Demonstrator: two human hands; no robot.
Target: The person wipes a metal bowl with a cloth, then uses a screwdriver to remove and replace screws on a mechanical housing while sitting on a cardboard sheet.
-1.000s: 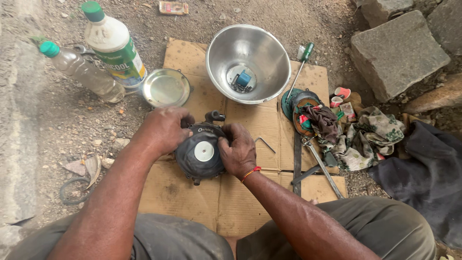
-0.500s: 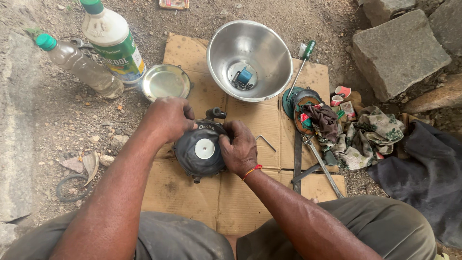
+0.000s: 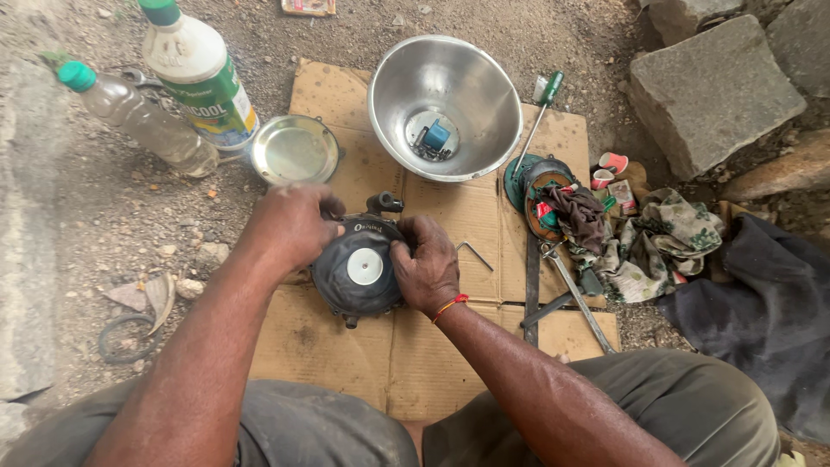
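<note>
Dirt and gravel ground makes up the working surface, outdoors, with a curb-like slab of pale concrete along the far left edge. On the ground at the upper left lie a clear plastic bottle with a green cap and, just beside it, a white bottle with a green label and green cap; a shallow round metal lid rests near them at the cardboard's edge. Flattened brown cardboard is spread over the dirt in the middle, and on it sits a round black device with a white disc at its centre. The left hand is clamped on the device's upper left rim, and the right hand, a red thread at its wrist, grips the right rim with the fingers curled over the edge. Behind the device stands a large steel bowl with a small blue part inside it. A bent hex key lies on the cardboard just right of the right hand. Further right are a green-handled screwdriver, a heap of rags with small caps among them, a long wrench, and dark cloth. Grey stone blocks sit at the upper right.
</note>
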